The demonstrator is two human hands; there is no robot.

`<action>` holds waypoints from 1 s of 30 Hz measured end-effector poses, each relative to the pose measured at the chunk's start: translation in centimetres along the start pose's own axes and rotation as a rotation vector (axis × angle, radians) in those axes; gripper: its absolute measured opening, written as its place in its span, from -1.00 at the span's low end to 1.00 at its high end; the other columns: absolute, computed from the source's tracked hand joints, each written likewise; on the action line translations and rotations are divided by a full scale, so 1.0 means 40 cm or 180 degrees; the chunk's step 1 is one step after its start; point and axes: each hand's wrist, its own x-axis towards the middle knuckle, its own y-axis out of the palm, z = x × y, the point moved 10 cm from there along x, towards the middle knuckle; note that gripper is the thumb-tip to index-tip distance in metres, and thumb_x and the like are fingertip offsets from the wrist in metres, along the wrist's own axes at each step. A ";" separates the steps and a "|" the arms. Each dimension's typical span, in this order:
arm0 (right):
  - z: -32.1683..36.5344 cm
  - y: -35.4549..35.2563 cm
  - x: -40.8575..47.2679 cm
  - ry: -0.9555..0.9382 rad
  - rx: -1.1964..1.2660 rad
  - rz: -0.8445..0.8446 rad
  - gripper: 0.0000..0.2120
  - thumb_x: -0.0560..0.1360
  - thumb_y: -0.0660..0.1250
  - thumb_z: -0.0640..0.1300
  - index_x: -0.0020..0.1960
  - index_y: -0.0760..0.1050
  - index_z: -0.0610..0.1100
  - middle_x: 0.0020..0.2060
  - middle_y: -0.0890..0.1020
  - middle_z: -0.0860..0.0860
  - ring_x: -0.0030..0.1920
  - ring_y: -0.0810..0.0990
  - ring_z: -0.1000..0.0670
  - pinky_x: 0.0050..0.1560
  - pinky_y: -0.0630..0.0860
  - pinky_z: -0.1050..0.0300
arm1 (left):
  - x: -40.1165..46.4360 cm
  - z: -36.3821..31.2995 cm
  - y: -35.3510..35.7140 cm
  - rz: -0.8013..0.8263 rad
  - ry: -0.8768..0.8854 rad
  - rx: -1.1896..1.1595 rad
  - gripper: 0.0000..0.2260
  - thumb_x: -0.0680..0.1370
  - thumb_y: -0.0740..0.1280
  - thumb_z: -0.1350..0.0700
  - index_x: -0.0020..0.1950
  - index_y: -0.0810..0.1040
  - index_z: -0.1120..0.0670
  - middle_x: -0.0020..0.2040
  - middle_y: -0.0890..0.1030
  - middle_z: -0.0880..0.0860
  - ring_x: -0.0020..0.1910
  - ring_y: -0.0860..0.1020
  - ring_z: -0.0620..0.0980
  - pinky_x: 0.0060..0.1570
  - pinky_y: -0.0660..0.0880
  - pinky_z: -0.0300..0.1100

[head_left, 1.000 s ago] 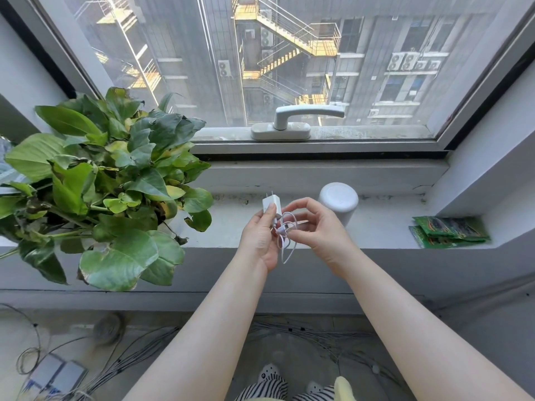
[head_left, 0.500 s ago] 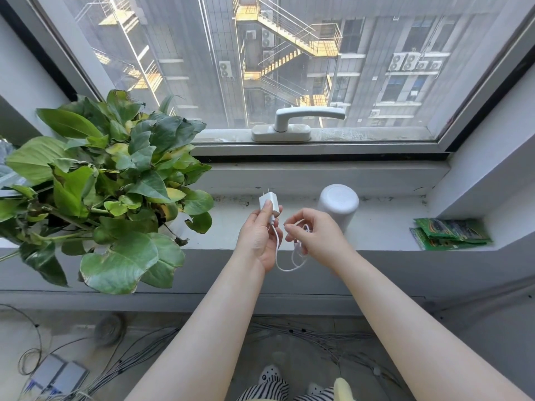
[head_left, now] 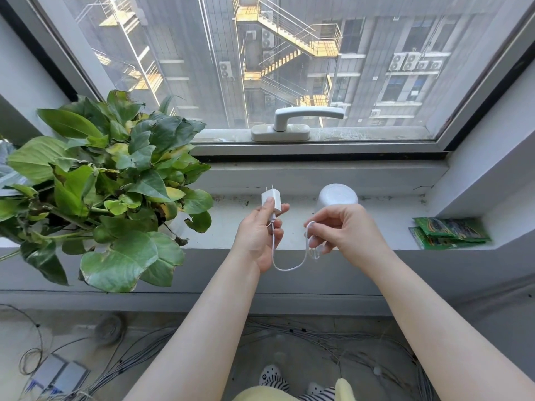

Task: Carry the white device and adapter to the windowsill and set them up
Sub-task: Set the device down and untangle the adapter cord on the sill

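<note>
Two bare hands work just in front of the windowsill (head_left: 385, 209), seen from the head camera looking down over both forearms. The left hand (head_left: 259, 235) is closed around the white adapter (head_left: 271, 200), thumb pressed on its face, with the two metal prongs pointing up and away toward the window. A thin white cable (head_left: 289, 267) leaves the bottom of the adapter, runs down past the left palm, sags in a loop between the hands and rises to the right hand (head_left: 347, 230). The right hand pinches the cable between thumb and fingertips, and a short stretch of it dangles below those fingers; the far end is too small to make out.

The white device (head_left: 337, 195), a rounded cylinder, stands on the windowsill just behind the right hand, whose knuckles cover its lower edge; whether they touch it cannot be told. Neither hand holds it.

On the left of the sill sits a leafy green plant (head_left: 110, 192), its leaves spilling over the front edge, near the left hand but apart from it. At the right end of the sill lie green packets (head_left: 450, 233), well apart from the device. A white window handle (head_left: 292, 125) sits on the frame above. Below the sill, grey cables (head_left: 139, 357) trail across the floor.
</note>
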 end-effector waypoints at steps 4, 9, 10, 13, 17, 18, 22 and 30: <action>0.039 -0.035 -0.008 -0.0186 -0.0941 -0.0324 -0.83 0.49 0.37 -0.14 -0.26 0.61 -0.14 -0.45 0.68 0.02 -0.52 0.58 0.07 -0.40 0.50 0.27 | -0.021 -0.007 0.023 0.0098 0.0141 0.0461 -0.77 0.60 0.23 0.02 0.06 0.44 0.18 -0.19 0.55 0.06 -0.40 0.37 -0.12 -0.47 0.37 -0.38; 0.068 -0.027 -0.014 -0.0199 -0.1798 -0.0520 -0.78 0.50 0.33 0.00 -0.27 0.59 -0.07 -0.52 0.62 0.04 -0.49 0.55 0.07 -0.33 0.51 0.15 | -0.056 -0.005 0.083 0.0456 0.0276 0.0997 -0.78 0.63 0.15 0.02 0.08 0.39 0.17 -0.17 0.53 0.09 -0.25 0.61 -0.02 -0.21 0.61 -0.19; 0.068 -0.022 -0.013 -0.0165 -0.1738 -0.0507 -0.78 0.50 0.33 -0.03 -0.27 0.58 -0.09 -0.52 0.62 0.03 -0.51 0.54 0.07 -0.35 0.51 0.17 | -0.061 -0.006 0.090 0.0470 0.0309 0.1082 -0.79 0.64 0.14 0.02 0.08 0.38 0.17 -0.16 0.51 0.09 -0.23 0.60 -0.01 -0.21 0.62 -0.18; 0.052 -0.011 -0.010 0.0104 -0.1080 -0.0385 -0.86 0.49 0.33 -0.14 -0.21 0.54 -0.19 -0.49 0.64 -0.02 -0.57 0.53 0.09 -0.47 0.49 0.22 | -0.065 -0.017 0.095 0.0430 0.0448 0.1436 -0.80 0.64 0.14 0.02 0.09 0.35 0.15 -0.15 0.50 0.07 -0.25 0.56 -0.03 -0.25 0.59 -0.22; 0.033 0.010 -0.016 0.0426 -0.0210 0.0019 -0.87 0.47 0.39 -0.16 -0.12 0.49 -0.21 -0.40 0.68 -0.10 -0.51 0.57 0.08 -0.44 0.51 0.25 | -0.061 -0.026 0.084 0.0336 0.0578 0.1566 -0.79 0.63 0.17 0.02 0.12 0.36 0.15 -0.20 0.51 0.04 -0.35 0.47 -0.09 -0.33 0.46 -0.29; 0.030 0.019 -0.020 0.0461 -0.0010 0.0194 -0.86 0.46 0.41 -0.17 -0.08 0.50 -0.21 -0.35 0.69 -0.12 -0.46 0.59 0.08 -0.39 0.53 0.25 | -0.059 -0.028 0.077 0.0270 0.0562 0.1492 -0.80 0.62 0.18 0.03 0.12 0.36 0.15 -0.22 0.52 0.03 -0.38 0.45 -0.11 -0.35 0.44 -0.30; 0.026 0.016 -0.027 0.0273 -0.0138 0.0411 -0.86 0.39 0.46 -0.26 -0.06 0.59 -0.15 -0.37 0.68 0.02 -0.38 0.59 0.11 -0.29 0.50 0.28 | -0.051 -0.022 0.058 0.0207 0.0236 0.0936 -0.82 0.63 0.16 0.07 0.11 0.34 0.18 -0.25 0.52 0.07 -0.51 0.45 -0.17 -0.46 0.42 -0.34; 0.026 -0.044 -0.016 0.0043 -0.0042 -0.0100 -0.92 0.47 0.39 -0.22 -0.18 0.61 -0.19 -0.48 0.63 0.03 -0.48 0.44 0.13 -0.47 0.34 0.34 | -0.051 -0.009 0.054 0.0434 -0.0005 0.1309 -0.80 0.63 0.16 0.03 0.02 0.42 0.16 -0.22 0.62 0.05 -0.26 0.57 0.00 -0.15 0.55 -0.17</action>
